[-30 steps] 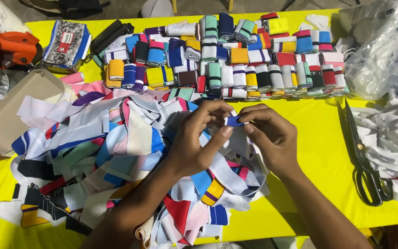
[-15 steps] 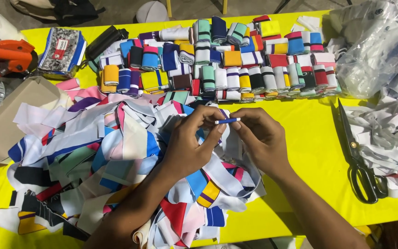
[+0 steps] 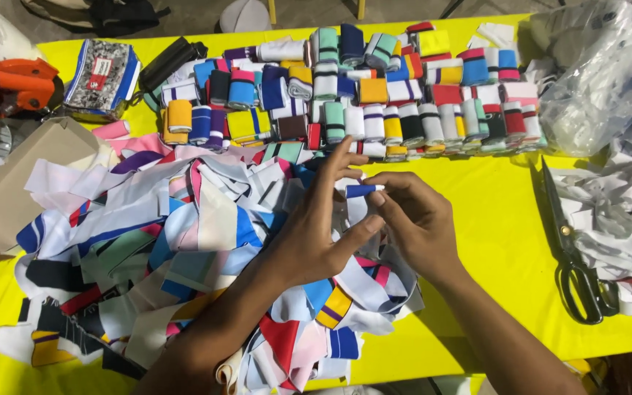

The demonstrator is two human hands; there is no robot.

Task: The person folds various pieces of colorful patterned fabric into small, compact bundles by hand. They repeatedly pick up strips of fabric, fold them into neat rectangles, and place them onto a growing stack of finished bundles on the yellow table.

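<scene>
— Nearest? Loose pile of fabric strips (image 3: pixel 184 241) on yellow table (image 3: pixel 506 227).

— Above it? Left hand (image 3: pixel 316 234) and right hand (image 3: pixel 418 219) pinching small blue-and-white strip (image 3: pixel 363 191) between fingertips.

— Farther back? Rows of rolled strips (image 3: pixel 374 95); scissors (image 3: pixel 576 256) off right.

The small blue-and-white strip (image 3: pixel 364 191) now sits tighter between both hands than a second ago; the left hand (image 3: pixel 320 234) spreads its fingers (image 3: pixel 341 157) wider above the fabric pile (image 3: pixel 184 249).
</scene>
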